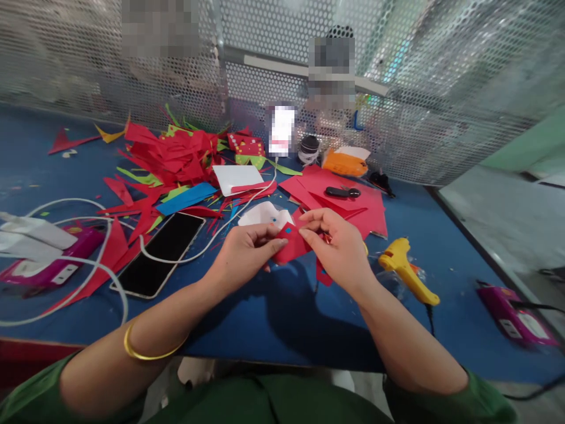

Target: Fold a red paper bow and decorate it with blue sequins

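A red craft-sheet piece [291,242] with a small blue square on it is held up between my two hands above the table. My left hand [247,250] pinches its left side with thumb and fingers. On the opposite side, my right hand [338,244] has its thumb and fingertips closed on the upper right edge. Part of the red piece shows below my right hand, with another blue spot; whether it is the same piece I cannot tell. Just behind lies a crumpled white sheet [260,213] with small blue bits.
Right of my hands lies a yellow glue gun [408,270]; a purple power strip [514,315] is further right. Red sheets [375,212] carry a black-handled tool [342,192]. Leftward are a phone [161,253], white cables, and red scraps [176,153]. A lit phone [281,129] leans against perforated mesh.
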Motion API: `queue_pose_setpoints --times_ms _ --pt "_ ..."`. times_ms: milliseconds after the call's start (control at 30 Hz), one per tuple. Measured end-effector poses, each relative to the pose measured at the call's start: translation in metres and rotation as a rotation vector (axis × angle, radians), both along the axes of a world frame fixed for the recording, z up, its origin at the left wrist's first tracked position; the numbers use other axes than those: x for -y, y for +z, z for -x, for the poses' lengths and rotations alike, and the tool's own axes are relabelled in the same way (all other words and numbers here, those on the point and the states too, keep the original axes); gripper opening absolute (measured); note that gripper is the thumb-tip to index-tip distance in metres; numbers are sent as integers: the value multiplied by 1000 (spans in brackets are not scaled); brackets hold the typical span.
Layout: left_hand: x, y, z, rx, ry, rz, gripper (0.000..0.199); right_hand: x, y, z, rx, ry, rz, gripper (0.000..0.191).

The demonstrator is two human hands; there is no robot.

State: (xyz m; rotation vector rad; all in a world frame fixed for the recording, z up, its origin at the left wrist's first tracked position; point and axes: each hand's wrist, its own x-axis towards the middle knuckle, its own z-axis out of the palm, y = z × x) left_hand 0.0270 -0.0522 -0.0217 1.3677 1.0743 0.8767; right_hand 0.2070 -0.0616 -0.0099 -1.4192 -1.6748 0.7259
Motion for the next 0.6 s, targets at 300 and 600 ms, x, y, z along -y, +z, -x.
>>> queue_pose_setpoints --times_ms 300,600 --pt "-3 4 2 120 156 49 18 17 36 -37 327 -248 -436 20" --pt "-10 0 5 207 202 108 14 71 -16 -169 1005 -429 -112 39"
